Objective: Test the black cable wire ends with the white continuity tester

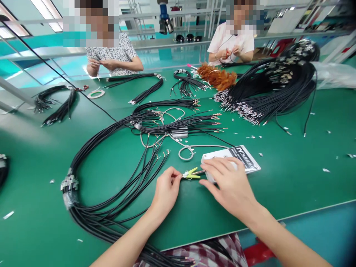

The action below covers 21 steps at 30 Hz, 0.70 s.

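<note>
My left hand [167, 187] is closed in a pinch on the end of a black cable, mostly hidden by the fingers. Right at those fingertips sits a small yellow-green clip [191, 173], its jaws toward the left hand and its handles spread. A thin metal shaft joins the clip to a white box-shaped device [207, 159] with a printed label plate [246, 159]. Over this device rests my right hand [228, 185], fingers and thumb apart around the clip's handle ends. A long bundle of black cables [94, 142] curves around on the left, its stripped ends fanning toward the middle.
Loose black cables [267, 92] are heaped at the back right beside orange-brown fibres [217, 76]. A tape roll [96, 94] and smaller bundles lie farther back. A grey cord [186, 152] runs behind the device. Two people sit across the green table [292, 170], hands raised.
</note>
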### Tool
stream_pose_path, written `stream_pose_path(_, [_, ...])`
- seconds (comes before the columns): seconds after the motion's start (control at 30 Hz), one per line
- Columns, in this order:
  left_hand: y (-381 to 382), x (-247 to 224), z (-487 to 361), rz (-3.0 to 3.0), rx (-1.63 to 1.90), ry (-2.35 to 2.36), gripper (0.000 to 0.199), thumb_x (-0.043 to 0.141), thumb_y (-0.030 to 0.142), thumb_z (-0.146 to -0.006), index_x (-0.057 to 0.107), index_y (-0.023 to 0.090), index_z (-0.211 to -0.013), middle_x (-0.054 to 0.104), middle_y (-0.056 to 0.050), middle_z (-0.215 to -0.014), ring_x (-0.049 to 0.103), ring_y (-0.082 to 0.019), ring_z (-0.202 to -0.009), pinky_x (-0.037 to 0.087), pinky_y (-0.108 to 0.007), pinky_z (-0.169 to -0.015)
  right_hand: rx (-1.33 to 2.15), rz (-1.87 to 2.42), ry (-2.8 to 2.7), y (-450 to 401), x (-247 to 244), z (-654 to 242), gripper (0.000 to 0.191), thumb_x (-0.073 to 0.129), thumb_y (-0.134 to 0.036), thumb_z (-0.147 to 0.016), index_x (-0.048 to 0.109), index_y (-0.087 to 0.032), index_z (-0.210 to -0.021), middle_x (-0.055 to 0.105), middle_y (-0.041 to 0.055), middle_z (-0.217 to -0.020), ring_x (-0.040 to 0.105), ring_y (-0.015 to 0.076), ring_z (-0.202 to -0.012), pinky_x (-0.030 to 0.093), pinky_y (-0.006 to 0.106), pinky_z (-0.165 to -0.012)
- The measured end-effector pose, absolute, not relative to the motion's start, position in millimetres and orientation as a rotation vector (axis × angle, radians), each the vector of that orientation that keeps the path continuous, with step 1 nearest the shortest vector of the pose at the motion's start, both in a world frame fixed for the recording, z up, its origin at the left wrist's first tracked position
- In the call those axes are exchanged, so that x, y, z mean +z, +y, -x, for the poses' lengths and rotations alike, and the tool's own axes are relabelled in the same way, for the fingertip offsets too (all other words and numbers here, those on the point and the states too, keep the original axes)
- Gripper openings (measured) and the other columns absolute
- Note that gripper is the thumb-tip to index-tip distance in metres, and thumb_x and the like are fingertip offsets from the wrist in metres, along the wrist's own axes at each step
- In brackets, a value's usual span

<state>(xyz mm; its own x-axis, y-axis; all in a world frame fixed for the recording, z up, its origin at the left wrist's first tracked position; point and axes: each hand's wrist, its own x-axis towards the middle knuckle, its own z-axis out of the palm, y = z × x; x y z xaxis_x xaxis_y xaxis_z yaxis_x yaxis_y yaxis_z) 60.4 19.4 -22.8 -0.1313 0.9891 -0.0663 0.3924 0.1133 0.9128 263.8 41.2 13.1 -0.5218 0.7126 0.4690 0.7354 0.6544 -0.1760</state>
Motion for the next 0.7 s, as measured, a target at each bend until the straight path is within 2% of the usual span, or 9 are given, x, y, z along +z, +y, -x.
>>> stream_pose_path(0.07, [19,-23,-60,-1.364,1.011,1.634,0.014,0.053,0.025,-0.083,0.056,0.020,-0.071,0.058,0.002,-0.064,0.053,-0.014,-0.056,0.037,-0.023,-0.052,-0.094,1.167,-2.162,28,9,-285,0.015,0.061,-0.019,-0.091,0.062,-0.022,-0.105,0.072,0.0047,-0.112,0.060,0.0229,-0.106,0.034,0.044,-0.096])
stream_pose_path(0.17, [19,-23,-60,-1.351,1.021,1.626,0.013,0.053,0.024,-0.083,0.056,0.020,-0.071,0.060,0.002,-0.065,0.054,-0.014,-0.056,0.037,-0.023,-0.053,-0.121,1.181,-2.051,9,-5,-303,0.013,0.057,-0.011,-0.090,0.062,-0.020,-0.099,0.071,0.0089,-0.115,0.059,0.0256,-0.110,0.037,0.045,-0.094])
stream_pose_path(0.27, [20,-21,-59,-1.342,1.015,1.623,0.012,0.054,0.024,-0.082,0.057,0.020,-0.072,0.060,0.002,-0.065,0.054,-0.015,-0.057,0.038,-0.023,-0.054,-0.133,1.199,-2.051,-1,-18,-301,0.011,0.058,-0.011,-0.090,0.061,-0.021,-0.094,0.072,0.0079,-0.115,0.058,0.0278,-0.113,0.036,0.048,-0.096])
stream_pose_path(0.43, [18,-21,-50,-1.319,1.013,1.637,0.012,0.056,0.024,-0.079,0.057,0.019,-0.068,0.058,0.003,-0.061,0.052,-0.013,-0.054,0.035,-0.022,-0.051,-0.286,1.247,-1.994,3,-28,-293,0.012,0.063,-0.011,-0.088,0.059,-0.022,-0.089,0.077,0.0021,-0.104,0.064,0.0263,-0.102,0.029,0.055,-0.104])
stream_pose_path(0.57, [12,-20,-38,-1.260,1.053,1.645,0.015,0.058,0.028,-0.077,0.056,0.019,-0.067,0.052,0.005,-0.052,0.047,-0.011,-0.045,0.032,-0.021,-0.044,-0.311,1.222,-1.996,7,-32,-298,0.015,0.063,-0.009,-0.086,0.059,-0.023,-0.090,0.077,0.0035,-0.103,0.063,0.0264,-0.103,0.030,0.057,-0.104])
stream_pose_path(0.7, [25,-4,-7,-1.189,1.156,1.686,0.014,0.063,0.028,-0.074,0.057,0.017,-0.067,0.055,0.004,-0.050,0.052,-0.012,-0.044,0.040,-0.022,-0.045,-0.228,1.164,-1.979,1,-35,-295,0.018,0.062,-0.010,-0.086,0.060,-0.022,-0.099,0.074,0.0081,-0.109,0.058,0.0273,-0.112,0.032,0.055,-0.104])
